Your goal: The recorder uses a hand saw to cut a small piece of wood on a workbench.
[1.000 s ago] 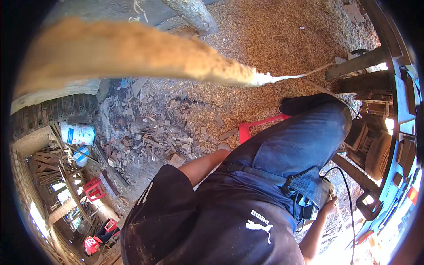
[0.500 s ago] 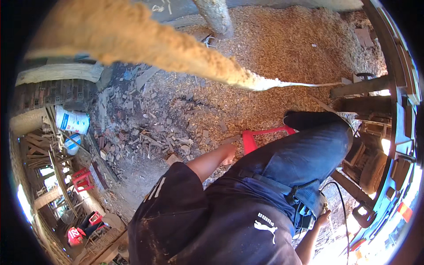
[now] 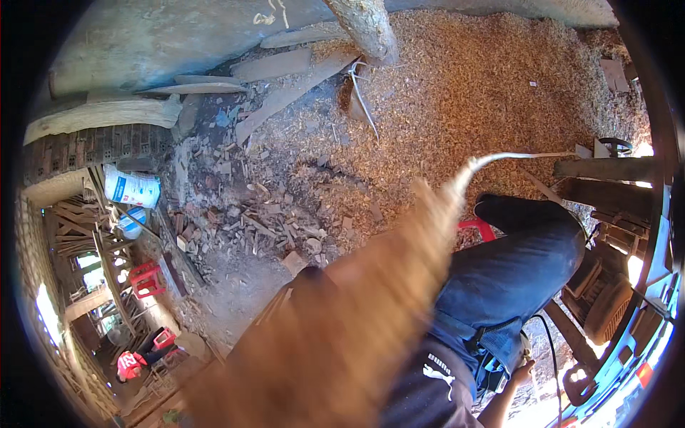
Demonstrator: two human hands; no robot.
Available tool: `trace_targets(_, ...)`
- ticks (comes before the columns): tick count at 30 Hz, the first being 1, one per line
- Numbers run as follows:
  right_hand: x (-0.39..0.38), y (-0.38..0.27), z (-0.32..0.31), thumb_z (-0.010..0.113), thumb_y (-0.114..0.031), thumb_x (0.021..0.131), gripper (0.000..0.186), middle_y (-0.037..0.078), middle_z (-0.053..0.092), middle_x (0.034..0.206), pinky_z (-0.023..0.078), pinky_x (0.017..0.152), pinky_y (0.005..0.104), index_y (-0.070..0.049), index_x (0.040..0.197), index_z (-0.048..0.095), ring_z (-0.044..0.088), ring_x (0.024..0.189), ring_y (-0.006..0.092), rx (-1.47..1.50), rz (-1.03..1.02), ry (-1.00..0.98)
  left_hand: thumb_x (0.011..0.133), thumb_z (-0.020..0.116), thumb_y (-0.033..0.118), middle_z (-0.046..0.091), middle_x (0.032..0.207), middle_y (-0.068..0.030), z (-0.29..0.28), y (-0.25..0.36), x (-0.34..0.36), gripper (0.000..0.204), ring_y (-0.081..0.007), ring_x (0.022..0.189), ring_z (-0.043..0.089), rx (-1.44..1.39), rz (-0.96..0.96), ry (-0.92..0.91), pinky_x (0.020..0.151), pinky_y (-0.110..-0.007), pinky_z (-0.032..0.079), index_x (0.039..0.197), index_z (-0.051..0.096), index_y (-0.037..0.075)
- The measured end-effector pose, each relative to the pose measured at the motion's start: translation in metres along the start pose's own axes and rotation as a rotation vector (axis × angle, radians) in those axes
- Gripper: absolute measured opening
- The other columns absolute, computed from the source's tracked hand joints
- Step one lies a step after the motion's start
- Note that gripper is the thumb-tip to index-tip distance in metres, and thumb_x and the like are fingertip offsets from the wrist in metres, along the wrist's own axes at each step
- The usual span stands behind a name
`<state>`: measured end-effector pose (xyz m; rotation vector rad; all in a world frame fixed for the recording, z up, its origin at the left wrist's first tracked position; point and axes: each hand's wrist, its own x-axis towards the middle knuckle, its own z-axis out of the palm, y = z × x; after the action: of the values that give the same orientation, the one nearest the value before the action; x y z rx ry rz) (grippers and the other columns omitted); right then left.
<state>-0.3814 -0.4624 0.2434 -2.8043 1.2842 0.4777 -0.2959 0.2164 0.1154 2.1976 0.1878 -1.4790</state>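
Note:
A long, fuzzy brown strand point(image 3: 399, 250), heavily blurred, crosses close in front of the view and thins to a pale cord towards the right. It hides my left forearm and hand. At my right hip, my right hand point(image 3: 526, 372) is beside a dark waist pouch point(image 3: 501, 341) with gear and a black cable point(image 3: 553, 349). Its fingers look curled on a small thing at the pouch's edge that I cannot make out. Beyond my bent leg in dark trousers point(image 3: 524, 250), part of a red plastic stool point(image 3: 477, 227) shows.
Wood chips point(image 3: 485, 85) cover the ground ahead, with broken scraps point(image 3: 264, 228) to the left. A wooden post point(image 3: 367, 32) stands at the far side. White sacks point(image 3: 133, 189), a red stool point(image 3: 147, 279) and a person in red point(image 3: 130, 364) are at left. Timber framing point(image 3: 606, 169) stands right.
The brown strand has swung from the upper left down across the middle and now covers my left arm. The view has shifted slightly. My right hand stays by the pouch.

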Motion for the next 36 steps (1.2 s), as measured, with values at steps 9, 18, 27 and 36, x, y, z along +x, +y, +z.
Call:
trace_targets(9,0.042,0.109,0.002,0.05,-0.042,0.105,0.05,0.015,0.076,0.094,0.051,0.076,0.0381,-0.001,0.102,0.079,0.068,0.083,0.0236,0.563,0.062,0.11,0.085,0.068,0.027,0.074,0.093,-0.0198,-0.049,0.094,0.071,0.029,-0.0369,0.09,0.072,0.195,0.372,0.007,0.076,-0.049,0.058,0.1,0.074,0.004)
trace_targets(18,-0.052,-0.063,-0.035,0.063,-0.032,0.098,0.034,0.015,0.071,0.085,0.051,0.078,0.0402,0.001,0.094,0.065,0.067,0.08,0.0267,0.463,0.238,0.083,0.085,0.066,0.029,0.075,0.097,-0.0164,-0.079,0.05,0.113,0.023,-0.034,0.09,0.073,0.884,0.563,-0.06,0.081,-0.048,0.059,0.086,0.079,0.01)
trace_targets(27,-0.04,-0.072,-0.034,0.066,-0.032,0.096,0.033,0.014,0.069,0.079,0.052,0.073,0.0397,0.001,0.092,0.064,0.067,0.074,0.0262,0.353,0.229,0.061,0.097,0.059,0.043,0.074,0.09,-0.0174,-0.06,0.071,0.134,0.043,-0.0345,0.086,0.072,0.0,0.194,0.286,0.08,-0.044,0.056,0.104,0.071,0.003)
trace_targets(36,-0.025,-0.076,-0.024,0.065,-0.031,0.096,0.034,0.011,0.065,0.069,0.05,0.066,0.0386,0.001,0.084,0.062,0.062,0.064,0.0227,0.385,0.148,0.066,0.097,0.064,0.041,0.072,0.082,-0.0141,-0.132,0.188,0.09,0.035,-0.0304,0.078,0.073,-0.609,0.34,0.355,0.07,-0.042,0.054,0.101,0.067,0.007)
